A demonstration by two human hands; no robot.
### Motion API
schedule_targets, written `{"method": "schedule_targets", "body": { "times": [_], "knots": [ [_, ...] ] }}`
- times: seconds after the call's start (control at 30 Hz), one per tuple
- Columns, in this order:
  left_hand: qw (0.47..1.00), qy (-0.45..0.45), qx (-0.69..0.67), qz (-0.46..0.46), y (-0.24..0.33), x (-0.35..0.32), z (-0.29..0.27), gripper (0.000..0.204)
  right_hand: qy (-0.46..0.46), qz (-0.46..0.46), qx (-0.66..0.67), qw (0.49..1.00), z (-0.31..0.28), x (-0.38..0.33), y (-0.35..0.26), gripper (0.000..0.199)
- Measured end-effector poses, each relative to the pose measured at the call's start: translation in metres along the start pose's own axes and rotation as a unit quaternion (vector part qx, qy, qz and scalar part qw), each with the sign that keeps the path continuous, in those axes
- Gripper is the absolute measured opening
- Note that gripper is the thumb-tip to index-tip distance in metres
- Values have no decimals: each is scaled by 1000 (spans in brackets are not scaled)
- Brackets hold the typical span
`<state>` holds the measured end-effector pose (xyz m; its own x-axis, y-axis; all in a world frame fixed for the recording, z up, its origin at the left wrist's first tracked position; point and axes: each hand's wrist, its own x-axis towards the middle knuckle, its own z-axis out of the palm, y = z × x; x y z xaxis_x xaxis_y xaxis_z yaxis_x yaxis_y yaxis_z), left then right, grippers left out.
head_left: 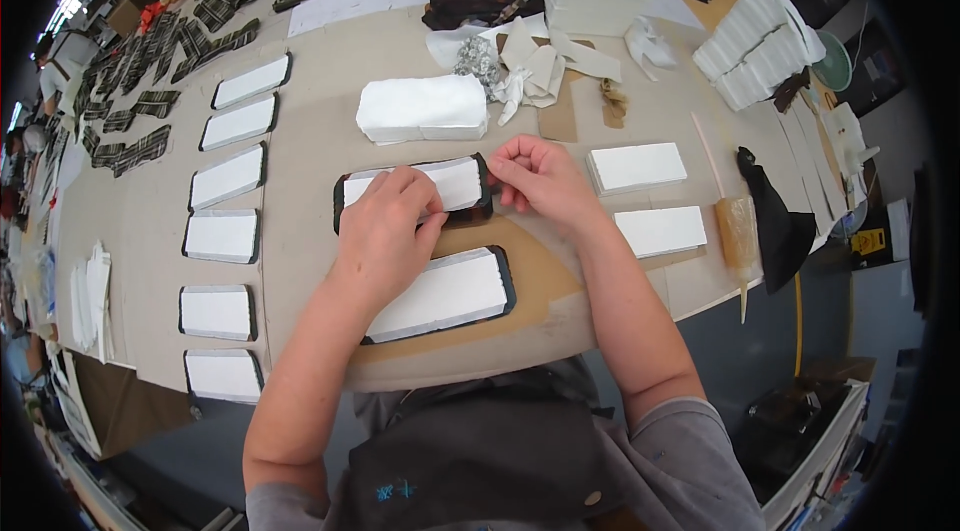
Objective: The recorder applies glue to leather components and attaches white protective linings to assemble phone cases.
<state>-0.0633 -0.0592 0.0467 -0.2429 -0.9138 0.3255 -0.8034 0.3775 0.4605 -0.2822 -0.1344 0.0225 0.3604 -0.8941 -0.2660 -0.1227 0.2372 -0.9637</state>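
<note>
A dark plaid fabric piece (469, 217) lies flat on the table, with a white rectangular sheet (455, 183) on top of it. My left hand (385, 228) rests over the left and middle part of the sheet, fingers curled and thumb drawn in toward them; its fingertips partly hide what they grip. At the right end, my right hand (545, 178) is closed in a pinch at the fabric's dark corner. Just nearer to me lies another dark-edged piece with a white sheet (440, 293) on it, partly behind my left forearm.
Several dark-edged white pieces (218, 312) form a column at left. A thick white stack (422, 109) stands beyond my hands, two smaller white stacks (640, 167) at right. Near the right edge lie a wrapped brown roll (738, 236) and black cloth (775, 221). Plaid strips (225, 3) cover the far left.
</note>
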Motion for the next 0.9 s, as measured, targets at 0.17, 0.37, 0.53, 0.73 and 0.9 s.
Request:
{"method": "schedule_targets", "body": {
  "times": [0.17, 0.37, 0.53, 0.73, 0.9],
  "knots": [
    [999, -33, -17, -13, 0, -2, 0, 17, 11, -10, 27, 1000, 4, 0, 0, 25],
    [999, -42, -24, 16, -1, -1, 2, 21, 14, -29, 6, 999, 5, 1, 2, 33],
    [1000, -26, -11, 12, -1, -1, 2, 34, -4, -26, 17, 1000, 5, -1, -3, 33],
    [1000, -2, 27, -5, 7, 2, 6, 43, -26, -40, 64, 997, 6, 1, 0, 30],
    [998, -5, -35, -43, -8, 1, 6, 35, -49, -50, 111, 991, 7, 1, 1, 30]
  ]
}}
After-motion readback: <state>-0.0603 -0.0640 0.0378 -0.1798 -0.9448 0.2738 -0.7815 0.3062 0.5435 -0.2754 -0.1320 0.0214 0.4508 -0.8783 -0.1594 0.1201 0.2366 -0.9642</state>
